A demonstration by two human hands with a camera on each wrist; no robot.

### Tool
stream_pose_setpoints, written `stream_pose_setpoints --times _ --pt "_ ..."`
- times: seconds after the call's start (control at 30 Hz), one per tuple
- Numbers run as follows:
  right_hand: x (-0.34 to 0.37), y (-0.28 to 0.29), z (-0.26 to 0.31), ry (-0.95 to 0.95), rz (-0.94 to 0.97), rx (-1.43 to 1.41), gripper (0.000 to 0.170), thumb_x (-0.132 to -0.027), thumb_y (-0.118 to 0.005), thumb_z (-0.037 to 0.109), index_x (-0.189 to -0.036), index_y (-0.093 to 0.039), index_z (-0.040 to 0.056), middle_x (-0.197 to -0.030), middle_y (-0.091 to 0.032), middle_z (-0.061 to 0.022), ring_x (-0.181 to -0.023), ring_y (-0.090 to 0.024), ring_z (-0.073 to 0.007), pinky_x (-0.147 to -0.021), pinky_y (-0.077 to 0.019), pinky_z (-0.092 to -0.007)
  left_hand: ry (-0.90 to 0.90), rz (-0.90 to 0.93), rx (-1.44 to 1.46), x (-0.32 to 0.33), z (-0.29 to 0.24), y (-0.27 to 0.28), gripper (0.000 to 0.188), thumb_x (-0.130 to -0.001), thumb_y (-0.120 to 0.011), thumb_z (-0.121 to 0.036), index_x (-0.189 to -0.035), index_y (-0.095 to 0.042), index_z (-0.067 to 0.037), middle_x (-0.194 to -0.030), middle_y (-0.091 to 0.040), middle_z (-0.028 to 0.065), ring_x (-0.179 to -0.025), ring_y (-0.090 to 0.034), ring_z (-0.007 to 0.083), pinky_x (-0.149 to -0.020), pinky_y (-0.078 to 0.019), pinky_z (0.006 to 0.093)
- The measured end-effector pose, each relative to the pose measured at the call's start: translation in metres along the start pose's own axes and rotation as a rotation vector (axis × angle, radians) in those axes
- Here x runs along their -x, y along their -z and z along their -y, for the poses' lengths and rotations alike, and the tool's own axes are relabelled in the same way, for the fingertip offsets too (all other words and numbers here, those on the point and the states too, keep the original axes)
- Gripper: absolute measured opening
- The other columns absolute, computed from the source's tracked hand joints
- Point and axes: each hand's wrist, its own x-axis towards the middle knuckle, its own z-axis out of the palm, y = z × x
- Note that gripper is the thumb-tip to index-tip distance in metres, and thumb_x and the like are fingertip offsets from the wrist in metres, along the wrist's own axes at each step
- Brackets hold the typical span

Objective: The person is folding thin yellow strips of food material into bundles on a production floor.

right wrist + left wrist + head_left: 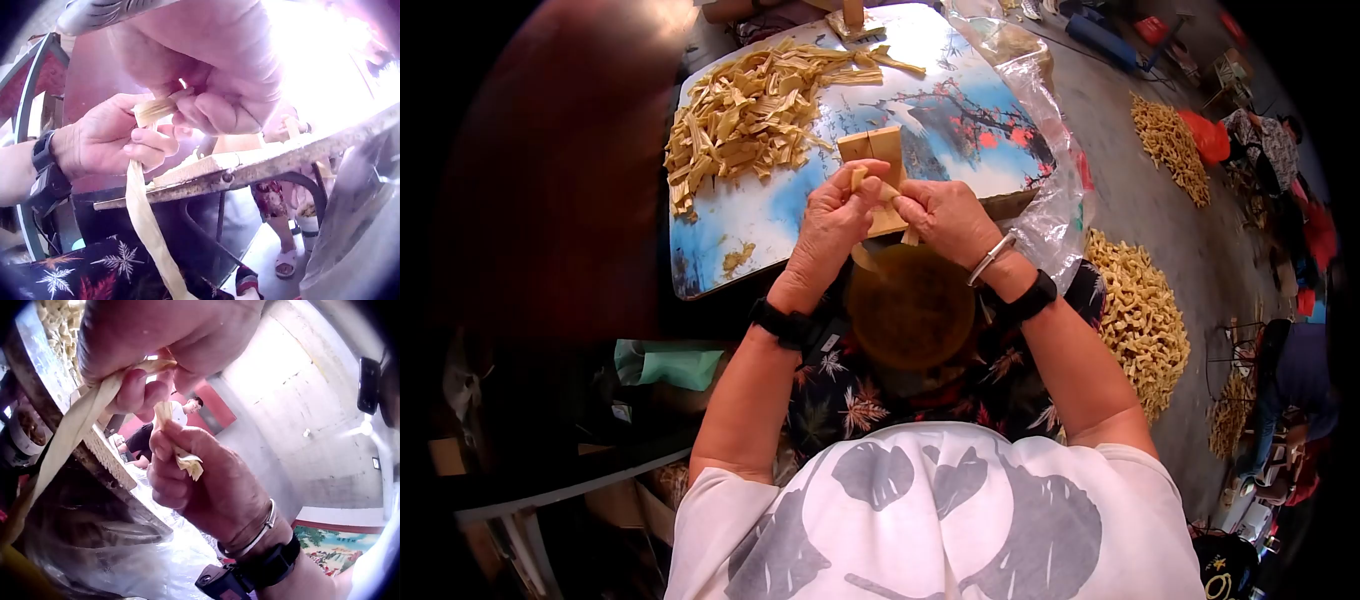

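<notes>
In the head view both hands meet just over the near edge of a picture-printed table (785,205). The left hand (838,208) pinches a long, flat, pale yellow strip (147,228), which looks like tofu skin. In the right wrist view the strip makes a loop at the left fingers, and its long tail hangs down. The right hand (950,215), wearing a bracelet (990,260), pinches a short end between thumb and curled fingers. Behind the hands stands a small wooden board piece (855,148). A round brown basin (910,310) sits below them.
A heap of loose strips (750,110) covers the table's left part. Clear plastic sheeting (1055,200) hangs along its right edge. Piles of knotted pieces (1140,320) lie on the floor at the right, with other people farther off.
</notes>
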Motion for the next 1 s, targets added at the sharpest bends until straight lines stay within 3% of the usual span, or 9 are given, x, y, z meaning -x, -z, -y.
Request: stream_pose_setpoints --times 0.07,0.2,0.47,0.57,0.7,0.8,0.9,1.0 --pt "-0.004 0.002 0.005 0.042 -0.018 0.097 0.022 -0.093 -0.055 0.025 -0.083 -0.06 0.0054 -0.078 -0.065 -0.0166 -0.076 -0.064 -0.0367 -0.068 -0.0515 -0.0455 -0.07 0.036 -0.15 -0.004 0.005 0.004 0.008 -0.098 -0.06 -0.013 -0.096 -0.063 -0.006 -0.072 -0.053 -0.0072 -0.055 -0.04 0.0 -0.049 -0.0315 0.0164" --pt "-0.017 -0.003 -0.005 0.221 -0.154 0.197 0.016 -0.093 -0.056 0.023 -0.089 -0.058 0.0076 -0.082 -0.064 -0.0151 -0.08 -0.063 -0.0376 -0.068 -0.0509 -0.0467 -0.067 -0.092 -0.133 -0.017 0.013 0.003 0.004 -0.091 -0.064 -0.007 -0.089 -0.062 -0.003 -0.065 -0.055 -0.0042 -0.056 -0.047 0.0028 -0.049 -0.0386 0.021" --pt "-0.041 -0.008 -0.017 0.171 -0.183 0.336 0.013 -0.091 -0.058 0.023 -0.09 -0.058 0.0106 -0.086 -0.064 -0.0117 -0.081 -0.064 -0.0359 -0.068 -0.0519 -0.0463 -0.068 -0.291 -0.203 -0.038 0.025 -0.003 0.007 -0.091 -0.064 -0.007 -0.087 -0.061 -0.003 -0.064 -0.058 -0.0014 -0.056 -0.053 0.0054 -0.05 -0.0439 0.0257" --pt "-0.044 -0.007 -0.018 0.141 -0.14 0.332 0.012 -0.091 -0.057 0.025 -0.09 -0.06 0.0128 -0.087 -0.065 -0.0104 -0.082 -0.065 -0.0352 -0.068 -0.0522 -0.0459 -0.052 -0.253 -0.202 -0.037 0.024 -0.005 0.007 -0.096 -0.058 -0.006 -0.089 -0.058 -0.007 -0.071 -0.057 -0.0032 -0.056 -0.048 0.0018 -0.048 -0.0377 0.0168" --pt "-0.046 -0.011 -0.021 0.115 -0.129 0.326 0.014 -0.091 -0.056 0.027 -0.09 -0.061 0.0149 -0.087 -0.065 -0.0085 -0.082 -0.065 -0.0345 -0.068 -0.0524 -0.0456 0.021 -0.269 0.023 -0.038 0.026 -0.008 0.007 -0.096 -0.058 -0.007 -0.089 -0.058 -0.007 -0.071 -0.057 -0.0032 -0.054 -0.047 0.002 -0.048 -0.0372 0.0161" --pt "-0.038 -0.015 -0.018 0.078 -0.105 0.354 0.008 -0.091 -0.057 0.018 -0.093 -0.061 0.0112 -0.089 -0.064 -0.0118 -0.083 -0.063 -0.0372 -0.068 -0.0508 -0.0449 0.053 -0.273 0.064 -0.036 0.026 -0.009 0.006 -0.096 -0.059 -0.008 -0.09 -0.058 -0.008 -0.071 -0.057 -0.0032 -0.053 -0.046 0.0021 -0.048 -0.037 0.0158" --pt "-0.035 -0.014 -0.03 0.073 -0.141 0.339 0.015 -0.092 -0.056 0.027 -0.094 -0.064 0.0143 -0.088 -0.066 -0.0092 -0.079 -0.066 -0.0318 -0.066 -0.0525 -0.0432 0.01 -0.297 0.021 -0.034 0.023 -0.001 0.004 -0.096 -0.059 -0.008 -0.091 -0.059 -0.008 -0.071 -0.057 -0.0033 -0.053 -0.046 0.0024 -0.048 -0.0368 0.0158" --pt "-0.016 0.001 -0.033 -0.183 -0.036 -0.208 0.022 -0.095 -0.053 0.025 -0.104 -0.067 0.0101 -0.088 -0.068 -0.0073 -0.072 -0.066 -0.022 -0.062 -0.0521 -0.0349 -0.057 -0.422 -0.06 -0.036 0.006 0.027 0.001 -0.095 -0.06 -0.007 -0.094 -0.06 -0.008 -0.073 -0.057 -0.0032 -0.053 -0.045 0.0029 -0.047 -0.0358 0.0156"
